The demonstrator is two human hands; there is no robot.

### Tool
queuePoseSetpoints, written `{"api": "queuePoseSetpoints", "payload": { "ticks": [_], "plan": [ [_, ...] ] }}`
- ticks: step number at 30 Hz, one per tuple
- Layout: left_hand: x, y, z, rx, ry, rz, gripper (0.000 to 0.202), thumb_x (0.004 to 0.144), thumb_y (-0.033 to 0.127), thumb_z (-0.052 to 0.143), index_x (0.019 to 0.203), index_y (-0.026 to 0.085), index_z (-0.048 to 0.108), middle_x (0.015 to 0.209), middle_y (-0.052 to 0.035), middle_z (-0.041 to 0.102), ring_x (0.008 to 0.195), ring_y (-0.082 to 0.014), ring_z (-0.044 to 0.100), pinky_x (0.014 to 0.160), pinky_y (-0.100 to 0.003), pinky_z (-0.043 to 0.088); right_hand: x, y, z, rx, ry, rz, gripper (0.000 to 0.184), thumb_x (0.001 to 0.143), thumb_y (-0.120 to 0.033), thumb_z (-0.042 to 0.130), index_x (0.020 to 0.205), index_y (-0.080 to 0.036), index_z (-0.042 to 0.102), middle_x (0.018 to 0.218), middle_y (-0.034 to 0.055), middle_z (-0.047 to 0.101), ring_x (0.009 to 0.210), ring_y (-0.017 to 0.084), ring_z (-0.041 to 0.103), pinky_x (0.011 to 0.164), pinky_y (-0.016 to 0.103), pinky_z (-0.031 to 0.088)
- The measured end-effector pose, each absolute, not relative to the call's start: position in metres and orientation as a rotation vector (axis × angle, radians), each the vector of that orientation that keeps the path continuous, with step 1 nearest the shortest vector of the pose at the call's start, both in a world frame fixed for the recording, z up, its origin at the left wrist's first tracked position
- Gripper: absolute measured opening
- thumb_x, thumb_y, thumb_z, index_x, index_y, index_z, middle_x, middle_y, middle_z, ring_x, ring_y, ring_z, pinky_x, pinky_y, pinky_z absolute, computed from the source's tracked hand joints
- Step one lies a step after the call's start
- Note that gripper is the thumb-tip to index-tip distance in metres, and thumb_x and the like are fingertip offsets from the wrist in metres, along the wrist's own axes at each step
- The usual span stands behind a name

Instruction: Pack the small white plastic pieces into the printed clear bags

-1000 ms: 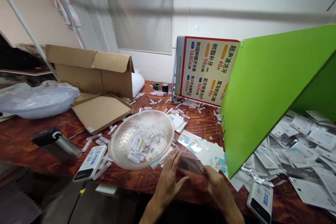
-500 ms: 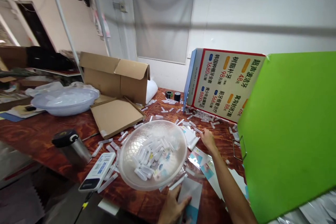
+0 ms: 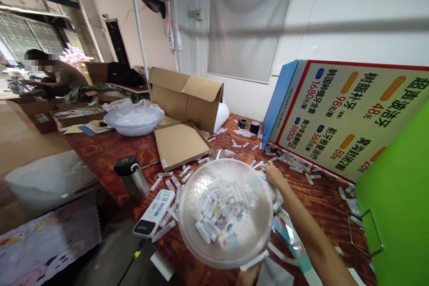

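Observation:
My right hand [image 3: 274, 174] reaches past the right rim of a round translucent plastic basin [image 3: 187, 237]. Its fingers are closed near some small translucent plastic cases; what they pinch, if anything, is too small to make out. Several more of these cases [image 3: 209, 208] lie heaped in the basin. At the bottom edge, only a bit of my left hand [image 3: 248, 275] shows, below the basin. It is at a greyish printed card [image 3: 275, 272], which it grips; most of its fingers are out of view. Teal and white cards [image 3: 295, 239] lie under my right forearm.
Loose cases [image 3: 291, 161] are scattered over the wooden table [image 3: 311, 201]. At the left are a steel flask [image 3: 132, 183], a white power bank [image 3: 155, 212] with a cable, and cardboard boxes [image 3: 181, 143]. A signboard [image 3: 325, 116] and green panel [image 3: 398, 196] stand at right. A person [image 3: 63, 76] sits far left.
The view has swung left and brought a seated person into sight. My right hand is now closer to the basin's rim. My left hand has slipped mostly below the frame.

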State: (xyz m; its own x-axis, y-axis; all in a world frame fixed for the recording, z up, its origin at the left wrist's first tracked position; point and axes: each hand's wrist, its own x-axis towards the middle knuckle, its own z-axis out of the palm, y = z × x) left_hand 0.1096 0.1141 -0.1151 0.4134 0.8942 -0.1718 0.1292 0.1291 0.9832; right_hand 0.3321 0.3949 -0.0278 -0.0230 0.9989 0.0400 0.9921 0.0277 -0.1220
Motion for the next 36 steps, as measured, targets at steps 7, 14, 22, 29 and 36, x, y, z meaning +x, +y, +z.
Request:
{"api": "queuePoseSetpoints", "payload": {
  "ticks": [7, 14, 22, 29, 36],
  "plan": [
    [0.102, 0.087, -0.08, 1.499, 1.054, 0.737, 0.056, 0.084, 0.066, 0.057, 0.092, 0.013, 0.074, 0.09, -0.0114, 0.073, 0.086, -0.0264, 0.063, 0.079, -0.034, 0.051, 0.337, 0.343, 0.008, -2.099, -1.984, 0.135, 0.03, 0.098, -0.018, 0.042, 0.121, -0.008, 0.06, 0.105, 0.0231, 0.069, 0.096, 0.029, 0.067, 0.08, 0.034, 0.045],
    [0.099, 0.087, -0.058, 1.508, 0.874, 0.784, 0.05, 0.089, 0.06, 0.052, 0.07, 0.015, 0.062, 0.069, -0.0022, 0.058, 0.068, -0.0159, 0.051, 0.063, -0.027, 0.039, 0.359, 0.155, 0.011, -1.792, -1.863, 0.609, 0.026, 0.089, -0.035, 0.059, 0.099, -0.018, 0.076, 0.104, 0.0105, 0.076, 0.097, 0.025, 0.069, 0.086, 0.031, 0.05],
    [0.093, 0.073, -0.039, 1.578, 0.813, 0.669, 0.049, 0.083, 0.06, 0.06, 0.063, 0.016, 0.053, 0.063, 0.0024, 0.047, 0.062, -0.0122, 0.042, 0.058, -0.024, 0.031, 0.326, 0.017, 0.0, -1.387, -1.175, 1.087, 0.033, 0.077, -0.046, 0.075, 0.097, -0.021, 0.071, 0.083, 0.0025, 0.071, 0.071, 0.017, 0.061, 0.067, 0.028, 0.048],
    [0.085, 0.036, -0.02, 1.518, 0.687, 0.492, 0.056, 0.085, 0.069, 0.055, 0.067, 0.016, 0.048, 0.064, 0.0045, 0.04, 0.06, -0.0092, 0.033, 0.053, -0.022, 0.025, 0.319, -0.018, 0.014, -1.424, -1.193, 1.1, 0.034, 0.068, -0.046, 0.081, 0.083, -0.016, 0.075, 0.078, 0.0047, 0.07, 0.07, 0.018, 0.06, 0.067, 0.03, 0.047],
    [0.07, 0.021, -0.009, 1.464, 0.769, 0.431, 0.061, 0.083, 0.075, 0.053, 0.071, 0.015, 0.051, 0.064, 0.0045, 0.041, 0.057, -0.0087, 0.032, 0.051, -0.022, 0.025, 0.316, -0.035, 0.028, -1.364, -1.363, 1.192, 0.02, 0.081, -0.041, 0.069, 0.088, -0.026, 0.079, 0.093, 0.011, 0.074, 0.089, 0.028, 0.064, 0.082, 0.038, 0.049]
  ]
}}
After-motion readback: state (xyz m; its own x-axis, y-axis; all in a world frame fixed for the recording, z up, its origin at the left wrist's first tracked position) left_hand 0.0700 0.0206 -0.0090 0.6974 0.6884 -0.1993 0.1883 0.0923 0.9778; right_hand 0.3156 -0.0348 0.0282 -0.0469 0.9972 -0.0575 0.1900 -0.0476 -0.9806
